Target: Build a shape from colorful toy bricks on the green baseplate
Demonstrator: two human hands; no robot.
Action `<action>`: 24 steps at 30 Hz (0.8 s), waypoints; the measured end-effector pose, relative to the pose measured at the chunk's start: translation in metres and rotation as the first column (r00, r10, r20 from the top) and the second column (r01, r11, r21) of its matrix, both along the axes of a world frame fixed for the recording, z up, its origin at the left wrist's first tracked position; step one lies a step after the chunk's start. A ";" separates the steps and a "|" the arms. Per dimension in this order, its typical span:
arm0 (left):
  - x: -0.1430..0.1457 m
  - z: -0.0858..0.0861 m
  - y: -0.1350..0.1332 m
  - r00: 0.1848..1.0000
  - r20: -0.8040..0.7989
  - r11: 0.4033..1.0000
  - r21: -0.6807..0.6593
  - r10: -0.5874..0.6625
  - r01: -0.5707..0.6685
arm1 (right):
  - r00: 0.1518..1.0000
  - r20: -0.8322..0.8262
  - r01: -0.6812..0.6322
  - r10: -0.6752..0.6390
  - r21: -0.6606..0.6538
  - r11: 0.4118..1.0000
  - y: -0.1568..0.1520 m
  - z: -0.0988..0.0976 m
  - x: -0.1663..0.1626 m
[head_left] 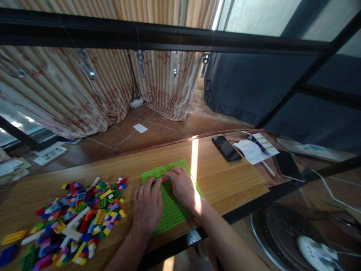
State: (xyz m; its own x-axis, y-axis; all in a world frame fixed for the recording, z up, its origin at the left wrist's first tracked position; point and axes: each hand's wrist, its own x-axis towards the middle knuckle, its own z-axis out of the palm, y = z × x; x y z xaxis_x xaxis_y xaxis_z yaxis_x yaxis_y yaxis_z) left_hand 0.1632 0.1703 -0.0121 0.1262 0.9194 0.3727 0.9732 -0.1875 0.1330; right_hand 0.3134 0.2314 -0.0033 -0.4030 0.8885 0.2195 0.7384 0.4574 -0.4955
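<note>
A green studded baseplate (180, 167) lies on the wooden table (225, 177) in front of me. Both my hands rest on it. My left hand (148, 207) lies over its left part, fingers together and reaching toward a small row of bricks, orange and grey (165, 177), near the plate's far edge. My right hand (183, 188) comes in from the right, its fingertips pressed onto that same row. A big heap of loose coloured bricks (76, 220) is spread on the table to the left.
Two dark phones (226, 148) (288, 165) and some papers (252, 148) with a pen lie at the table's right end. A black frame bar (169, 37) crosses overhead. Curtains, a tiled floor and a fan (304, 241) surround the table.
</note>
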 end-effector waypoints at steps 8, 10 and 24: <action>0.000 0.000 0.000 1.000 0.015 1.000 0.007 0.004 -0.004 | 1.000 -0.011 0.008 -0.008 -0.005 1.000 0.000 0.001 0.001; 0.000 0.001 0.001 1.000 0.026 1.000 0.010 -0.001 0.001 | 1.000 -0.016 0.013 -0.013 -0.006 1.000 0.000 0.001 0.001; 0.002 0.003 -0.003 0.995 0.097 1.000 -0.013 -0.015 0.017 | 0.999 -0.040 0.025 -0.026 -0.019 1.000 0.001 0.002 0.003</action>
State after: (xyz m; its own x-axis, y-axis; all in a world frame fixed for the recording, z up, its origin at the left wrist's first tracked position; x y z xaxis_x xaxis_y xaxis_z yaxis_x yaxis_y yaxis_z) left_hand 0.1648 0.1672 -0.0095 0.1047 0.9225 0.3714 0.9524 -0.2005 0.2295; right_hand 0.3163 0.2322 -0.0010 -0.3715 0.9023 0.2186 0.7288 0.4293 -0.5335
